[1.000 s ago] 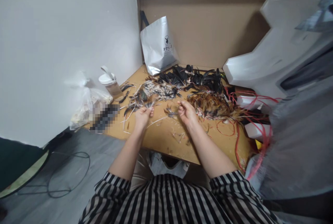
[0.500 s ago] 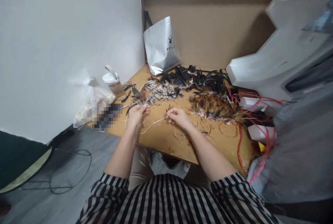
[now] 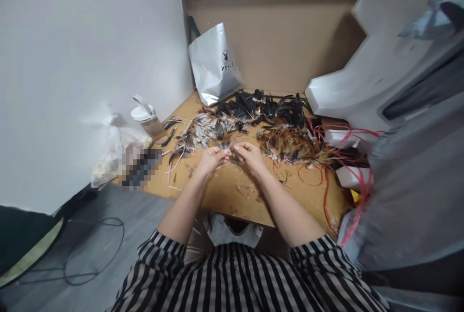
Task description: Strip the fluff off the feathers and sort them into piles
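- Small craft workshop by the looks — feather work
- Table (image 3: pixel 221 196) heaped with black feathers (image 3: pixel 253 106) and brown feathers (image 3: pixel 292 143), scraps scattered at the front
- Red strands (image 3: pixel 326 201) trailing on the right
- Brown board (image 3: pixel 279 41) behind, pale panel (image 3: pixel 108 36) at left — boxed-in work corner
- Plain grey floor (image 3: pixel 145 234), dark cable lying loose

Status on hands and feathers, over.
Left hand pinching small feather bunch, right hand close beside. Brown feather pile just right. Loose scraps on table.
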Available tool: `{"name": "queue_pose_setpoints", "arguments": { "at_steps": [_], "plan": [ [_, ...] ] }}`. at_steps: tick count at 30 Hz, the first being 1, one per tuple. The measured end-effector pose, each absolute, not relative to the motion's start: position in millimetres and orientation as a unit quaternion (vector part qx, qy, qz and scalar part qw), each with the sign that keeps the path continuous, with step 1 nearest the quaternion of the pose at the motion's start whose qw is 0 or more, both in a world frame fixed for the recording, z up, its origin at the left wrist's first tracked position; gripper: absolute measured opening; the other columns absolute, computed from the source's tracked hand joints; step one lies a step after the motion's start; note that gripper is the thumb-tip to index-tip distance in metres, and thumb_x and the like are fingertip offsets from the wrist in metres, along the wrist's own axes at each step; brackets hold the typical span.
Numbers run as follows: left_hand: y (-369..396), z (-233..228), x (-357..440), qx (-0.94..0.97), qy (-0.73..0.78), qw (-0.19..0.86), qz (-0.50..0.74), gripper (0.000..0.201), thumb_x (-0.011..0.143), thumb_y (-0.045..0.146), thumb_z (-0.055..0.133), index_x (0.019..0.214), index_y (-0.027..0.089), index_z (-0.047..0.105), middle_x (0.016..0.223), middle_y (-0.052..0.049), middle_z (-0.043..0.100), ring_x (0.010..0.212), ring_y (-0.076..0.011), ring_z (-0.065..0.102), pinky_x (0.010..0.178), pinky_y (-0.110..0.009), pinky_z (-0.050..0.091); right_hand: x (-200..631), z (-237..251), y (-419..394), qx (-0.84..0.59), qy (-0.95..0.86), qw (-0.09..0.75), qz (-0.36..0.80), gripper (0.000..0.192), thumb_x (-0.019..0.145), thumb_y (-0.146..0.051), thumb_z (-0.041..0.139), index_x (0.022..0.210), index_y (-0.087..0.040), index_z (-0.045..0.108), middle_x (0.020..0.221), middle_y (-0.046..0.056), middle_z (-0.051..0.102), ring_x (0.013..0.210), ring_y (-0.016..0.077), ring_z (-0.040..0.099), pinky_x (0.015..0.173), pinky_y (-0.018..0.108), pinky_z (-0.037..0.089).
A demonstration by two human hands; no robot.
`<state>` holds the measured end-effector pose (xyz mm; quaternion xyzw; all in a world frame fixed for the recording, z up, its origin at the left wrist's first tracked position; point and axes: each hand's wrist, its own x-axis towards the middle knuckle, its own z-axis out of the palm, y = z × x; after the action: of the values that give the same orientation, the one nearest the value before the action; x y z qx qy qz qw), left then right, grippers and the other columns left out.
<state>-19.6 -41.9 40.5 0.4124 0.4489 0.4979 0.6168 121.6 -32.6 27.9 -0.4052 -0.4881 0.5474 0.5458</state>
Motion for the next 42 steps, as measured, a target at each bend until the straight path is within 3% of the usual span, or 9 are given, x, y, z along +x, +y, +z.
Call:
{"name": "queue_pose_setpoints", "arguments": {
  "at_steps": [10, 24, 30, 37, 42],
  "plan": [
    [-36, 30, -6, 0.417, 0.453, 0.635, 0.466, 0.023, 0.055, 0.028, 0.07, 0.065, 0.009, 0.063, 0.06, -0.004, 0.061, 0.051, -0.0058, 0.053, 0.051, -0.016, 0.041, 126, 28, -29, -0.41, -0.457, 0.578, 0.537, 0.025, 0.058, -0.037, 0.065, 0.064, -0.015, 0.056, 0.044, -0.006, 0.047, 0.037, 0.0038, 0.036, 0.037, 0.017, 0.025],
    [-33, 20, -19, 0.282, 0.346, 0.754, 0.482, 0.01, 0.07, 0.012, 0.059, 0.079, 0.009, 0.061, 0.087, -0.011, 0.065, 0.059, -0.0063, 0.058, 0.048, -0.012, 0.044, 128, 23, -26, -0.4, -0.419, 0.613, 0.537, 0.026, 0.059, -0.038, 0.065, 0.07, -0.016, 0.057, 0.054, -0.004, 0.052, 0.038, 0.0039, 0.039, 0.036, 0.017, 0.026],
    [-39, 25, -20, 0.273, 0.334, 0.795, 0.426, 0.015, 0.071, 0.01, 0.056, 0.086, 0.008, 0.059, 0.091, -0.012, 0.064, 0.047, -0.0014, 0.051, 0.042, -0.009, 0.041, 128, 24, -26, -0.382, -0.431, 0.637, 0.512, 0.023, 0.061, -0.036, 0.064, 0.068, -0.016, 0.056, 0.051, -0.005, 0.049, 0.039, 0.0038, 0.038, 0.037, 0.017, 0.025],
    [-42, 30, -20, 0.236, 0.294, 0.848, 0.372, 0.005, 0.075, 0.014, 0.053, 0.078, 0.011, 0.055, 0.099, -0.011, 0.062, 0.037, 0.003, 0.037, 0.032, -0.007, 0.029, 127, 25, -27, -0.386, -0.436, 0.623, 0.522, 0.025, 0.06, -0.038, 0.064, 0.068, -0.016, 0.056, 0.051, -0.005, 0.05, 0.039, 0.0042, 0.037, 0.038, 0.018, 0.025],
    [-40, 25, -23, 0.234, 0.294, 0.839, 0.394, 0.011, 0.074, 0.014, 0.054, 0.084, 0.014, 0.057, 0.092, -0.009, 0.064, 0.056, -0.0042, 0.055, 0.047, -0.012, 0.042, 128, 29, -29, -0.367, -0.439, 0.608, 0.55, 0.025, 0.06, -0.039, 0.063, 0.067, -0.017, 0.054, 0.056, -0.004, 0.052, 0.04, 0.0037, 0.037, 0.038, 0.017, 0.026]
  ]
}}
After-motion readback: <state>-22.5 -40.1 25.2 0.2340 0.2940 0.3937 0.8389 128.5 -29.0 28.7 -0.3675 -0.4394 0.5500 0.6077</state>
